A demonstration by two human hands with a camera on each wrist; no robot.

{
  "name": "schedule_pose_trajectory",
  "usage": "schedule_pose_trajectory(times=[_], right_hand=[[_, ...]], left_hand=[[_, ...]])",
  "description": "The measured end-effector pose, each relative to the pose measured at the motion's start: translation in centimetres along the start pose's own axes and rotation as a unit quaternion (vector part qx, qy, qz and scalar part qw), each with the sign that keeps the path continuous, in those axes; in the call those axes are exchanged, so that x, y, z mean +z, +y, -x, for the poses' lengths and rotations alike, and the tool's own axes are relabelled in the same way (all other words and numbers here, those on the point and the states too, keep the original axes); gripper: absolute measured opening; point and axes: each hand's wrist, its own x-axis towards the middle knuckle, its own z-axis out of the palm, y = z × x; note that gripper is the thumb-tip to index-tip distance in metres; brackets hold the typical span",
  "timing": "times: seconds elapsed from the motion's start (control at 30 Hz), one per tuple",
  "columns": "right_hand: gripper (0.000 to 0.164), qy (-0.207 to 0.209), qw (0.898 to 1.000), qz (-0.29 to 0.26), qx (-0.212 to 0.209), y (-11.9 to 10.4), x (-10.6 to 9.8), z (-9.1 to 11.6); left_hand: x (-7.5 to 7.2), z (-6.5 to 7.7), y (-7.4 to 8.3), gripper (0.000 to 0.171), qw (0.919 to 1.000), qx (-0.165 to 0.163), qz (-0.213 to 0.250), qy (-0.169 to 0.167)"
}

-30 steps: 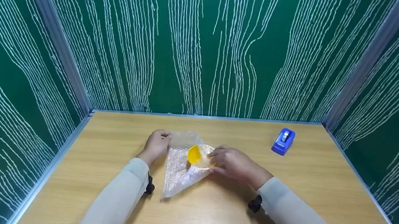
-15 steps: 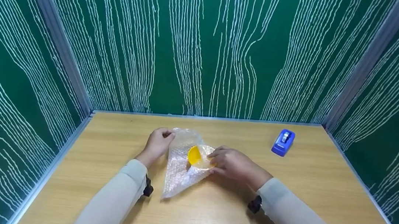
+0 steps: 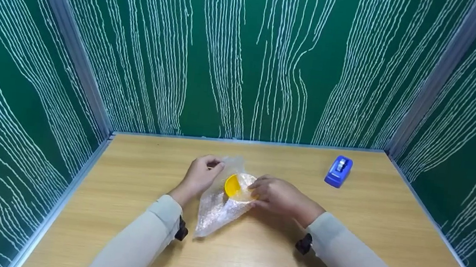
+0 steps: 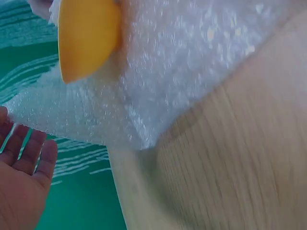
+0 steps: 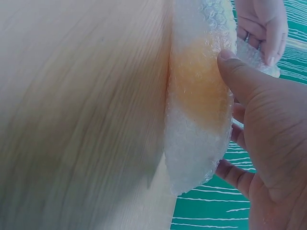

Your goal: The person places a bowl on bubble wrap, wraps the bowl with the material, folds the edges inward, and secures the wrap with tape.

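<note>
A small yellow bowl [image 3: 231,186] sits on a sheet of bubble wrap [image 3: 215,213] on the table, its right part covered by a folded-over flap. My right hand [image 3: 280,196] grips the covered side of the bowl through the wrap. In the right wrist view, its thumb [image 5: 240,72] presses the wrap near the rim while the other fingers are partly hidden behind. My left hand [image 3: 200,174] pinches the far left edge of the sheet between thumb and fingers and holds it raised. From the left wrist, the bowl [image 4: 88,38] shows bare on its near side.
Toward the back right of the wooden table [image 3: 341,241] lies a blue device [image 3: 339,171] with a metal piece on top, maybe a tape dispenser. Green walls [image 3: 271,66] with white wavy lines enclose the table at the back and sides.
My left hand has moved right toward the bowl, bringing the sheet's left edge up and inward. The right hand stays in place on the wrapped side of the bowl.
</note>
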Motion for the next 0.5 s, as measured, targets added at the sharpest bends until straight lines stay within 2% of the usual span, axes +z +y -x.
schedule_pose_trajectory(times=[0.2,0.37,0.5], right_hand=[[0.023,-0.011,1.0,0.001,0.003,0.0,-0.3,-0.1],[0.022,-0.013,1.0,-0.001,0.012,0.0,-0.2,-0.2],[0.02,-0.006,1.0,0.003,0.003,0.1,0.0,-0.2]], left_hand=[[1.3,0.9,1.1,0.025,0.9988,0.012,-0.004,-0.047],[2.2,1.1,1.4,0.022,0.9971,0.014,-0.001,-0.075],[2.9,1.3,1.4,0.023,0.9947,0.03,-0.014,-0.097]])
